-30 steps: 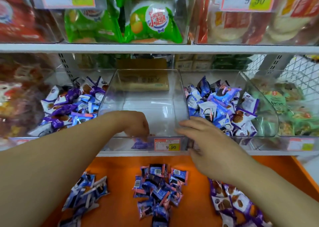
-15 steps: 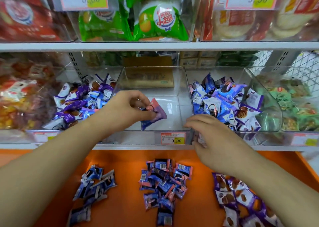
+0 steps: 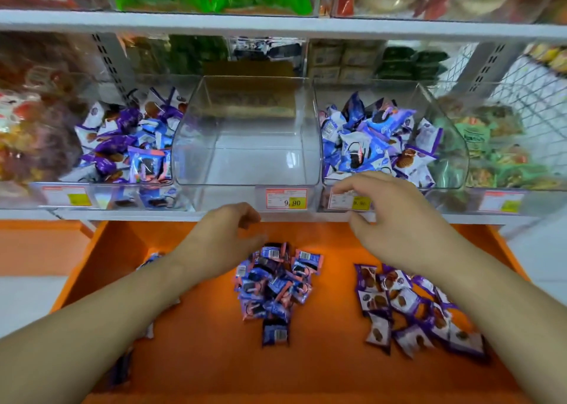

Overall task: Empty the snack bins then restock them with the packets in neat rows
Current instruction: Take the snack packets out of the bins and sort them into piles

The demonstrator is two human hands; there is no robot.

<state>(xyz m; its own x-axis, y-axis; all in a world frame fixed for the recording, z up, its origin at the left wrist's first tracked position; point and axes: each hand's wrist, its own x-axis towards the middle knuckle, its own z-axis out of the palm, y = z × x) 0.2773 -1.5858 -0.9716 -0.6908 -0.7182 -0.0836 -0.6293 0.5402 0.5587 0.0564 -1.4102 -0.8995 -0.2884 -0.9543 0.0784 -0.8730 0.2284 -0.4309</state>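
While the middle clear plastic bin (image 3: pixel 248 133) on the white shelf (image 3: pixel 276 26) stands bare, its smooth curved walls glinting, the bins to either side hold crinkled foil packets: purple and white ones in the left bin (image 3: pixel 129 146), blue and white ones in the right bin (image 3: pixel 377 142). Below, on the orange tray (image 3: pixel 214 357), a heap of pink-and-blue packets (image 3: pixel 276 284) lies near the middle of the far edge, and a looser spread of purple biscuit packets (image 3: pixel 414 308) sits toward the right edge. Just above the pink-and-blue heap, the left hand (image 3: pixel 224 244) hovers with fingers loosely curled, holding nothing. Over the tray's far edge the right hand (image 3: pixel 386 219) has its fingers spread and relaxed near a yellow price tag (image 3: pixel 349 201).
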